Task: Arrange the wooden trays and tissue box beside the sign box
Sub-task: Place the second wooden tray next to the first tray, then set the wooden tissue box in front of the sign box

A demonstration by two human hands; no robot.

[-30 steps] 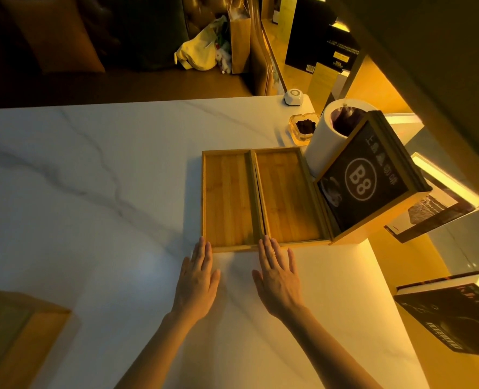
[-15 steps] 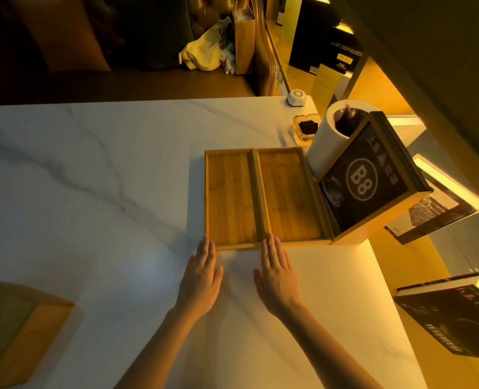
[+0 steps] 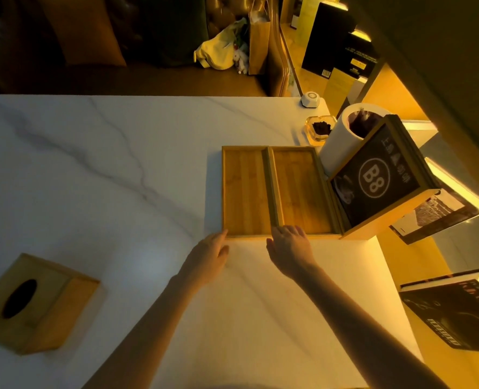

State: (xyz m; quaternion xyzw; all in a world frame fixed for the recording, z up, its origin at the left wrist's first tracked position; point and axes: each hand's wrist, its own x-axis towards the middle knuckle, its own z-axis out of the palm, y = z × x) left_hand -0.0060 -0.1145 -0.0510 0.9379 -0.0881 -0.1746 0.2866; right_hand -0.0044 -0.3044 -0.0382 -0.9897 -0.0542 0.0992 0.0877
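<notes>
Already I'm squaring both trays (image 3: 274,192) against the sign box (image 3: 378,181), fingers (image 3: 288,230) together, gripping nothing; tissue box (image 3: 33,301) is waiting near the table's (image 3: 106,178) left edge.

Two trays side by side on the surface (image 3: 120,178), long edges touching: left tray (image 3: 245,192), right tray (image 3: 301,192). Sign box (image 3: 378,181) just right of right tray, touching it. Roll (image 3: 342,141) behind sign box, ashtray (image 3: 319,129) left of roll, small device (image 3: 310,99) behind that at far edge. Tissue box (image 3: 36,301) near left, well apart from trays. Left hand (image 3: 210,256) and right hand (image 3: 290,247) at trays' near edge.
</notes>
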